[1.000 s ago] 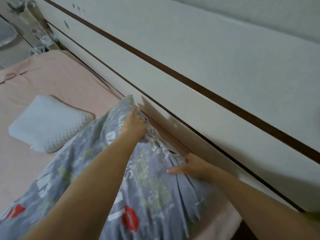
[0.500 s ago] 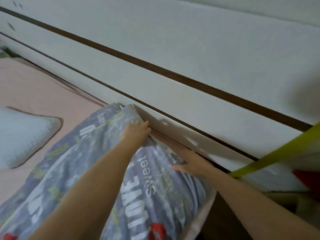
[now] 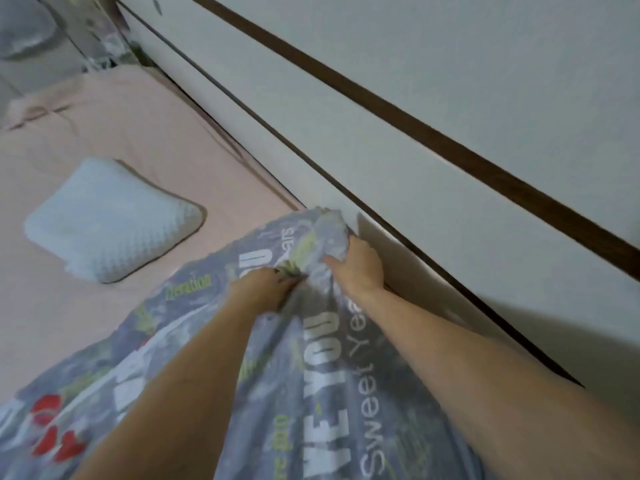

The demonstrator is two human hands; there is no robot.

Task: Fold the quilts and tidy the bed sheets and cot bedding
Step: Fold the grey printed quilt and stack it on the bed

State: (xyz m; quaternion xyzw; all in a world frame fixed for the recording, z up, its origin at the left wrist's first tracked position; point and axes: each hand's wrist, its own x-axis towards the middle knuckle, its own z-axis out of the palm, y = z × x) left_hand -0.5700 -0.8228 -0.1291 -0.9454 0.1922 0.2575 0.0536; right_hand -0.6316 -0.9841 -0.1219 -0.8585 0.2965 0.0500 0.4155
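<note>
Where the grey printed fabric quilt [image 3: 311, 393] bunches at its far corner against the white headboard panel with brown stripes [image 3: 450, 140] | left hand [image 3: 263, 287] grips the gathered cloth | right hand [image 3: 360, 266] clutches the crumpled corner (fingers curled) | white textured pillow [image 3: 110, 220] lies left on the pink bed sheet [image 3: 156, 143]

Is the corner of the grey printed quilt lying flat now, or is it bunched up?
Bunched up. The right hand and left hand both grip the grey printed quilt at its crumpled corner.
</note>
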